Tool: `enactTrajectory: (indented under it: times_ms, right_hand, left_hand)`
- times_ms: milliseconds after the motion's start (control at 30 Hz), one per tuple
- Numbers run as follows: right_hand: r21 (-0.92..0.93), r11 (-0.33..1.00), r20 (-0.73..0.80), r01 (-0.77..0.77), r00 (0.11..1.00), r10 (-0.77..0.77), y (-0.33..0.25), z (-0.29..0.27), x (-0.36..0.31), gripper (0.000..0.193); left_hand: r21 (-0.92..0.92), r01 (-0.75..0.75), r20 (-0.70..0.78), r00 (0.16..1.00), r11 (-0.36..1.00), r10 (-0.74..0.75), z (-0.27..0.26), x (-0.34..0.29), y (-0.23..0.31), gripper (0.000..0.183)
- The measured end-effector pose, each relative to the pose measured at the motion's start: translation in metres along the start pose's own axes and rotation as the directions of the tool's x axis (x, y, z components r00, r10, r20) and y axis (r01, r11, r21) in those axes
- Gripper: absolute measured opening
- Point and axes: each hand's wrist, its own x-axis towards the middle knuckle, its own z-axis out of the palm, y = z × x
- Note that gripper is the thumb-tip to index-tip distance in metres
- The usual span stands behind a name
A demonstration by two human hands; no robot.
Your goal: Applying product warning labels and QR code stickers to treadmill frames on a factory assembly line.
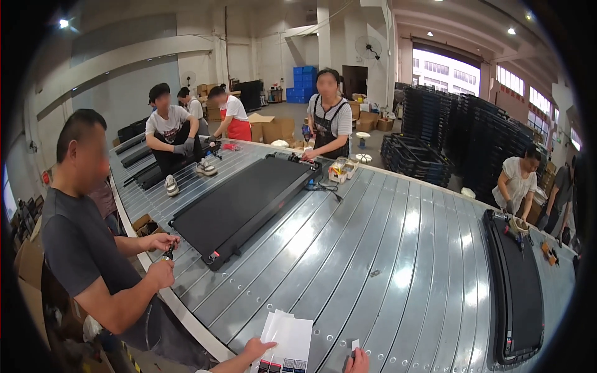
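White paper sheets (287, 343) lie at the near edge of the metal table (385, 248), w/ the left hand (254, 350) resting on their left side, fingers bent over the edge. Right hand (357, 361) is just right of the sheets, only partly in view at the bottom; fingers curled round a small dark thing w/ a white tag (355, 344), can't tell what it is. Further out, a long black flat panel (245, 205) lies across the ribbed table top. At the left, a person in a dark grey shirt (78, 248) holds a small tool (168, 252) in both hands by the panel's near corner. Another black panel (516, 292) lies on the right side, w/ a person in white (516, 183) bent over its far end. At the far side, a person in an apron (328, 121) stands at the table.
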Motion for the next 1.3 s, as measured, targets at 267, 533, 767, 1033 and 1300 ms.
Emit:
enactTrajectory:
  times_ms: [267,533,767,1033,1300]
  right_hand:
    - [0.059,0.998,0.012,0.003,1.000,-0.004,0.003,-0.014,0.008,0.038]
    - [-0.061,0.997,-0.034,0.045,0.998,-0.047,0.028,-0.018,0.000,0.049]
    - [0.094,0.995,-0.052,0.044,0.998,-0.040,0.042,-0.028,-0.013,0.046]
    - [0.313,0.941,-0.036,-0.126,0.989,0.144,0.026,-0.061,-0.012,0.046]
    - [0.722,0.575,0.092,-0.385,0.877,0.472,0.055,-0.072,-0.049,0.025]
  left_hand:
    - [0.127,0.142,-0.083,0.988,0.982,-0.133,0.017,-0.005,0.007,0.068]
    - [-0.234,-0.123,-0.177,0.981,0.965,0.082,0.054,-0.090,0.030,0.043]
    - [-0.275,-0.200,-0.014,0.979,0.940,0.204,0.031,-0.160,0.064,0.033]
    - [-0.206,-0.417,0.002,0.904,0.885,0.427,0.039,-0.152,0.035,0.030]
    - [-0.099,-0.394,-0.001,0.918,0.914,0.396,0.053,-0.085,-0.045,0.034]
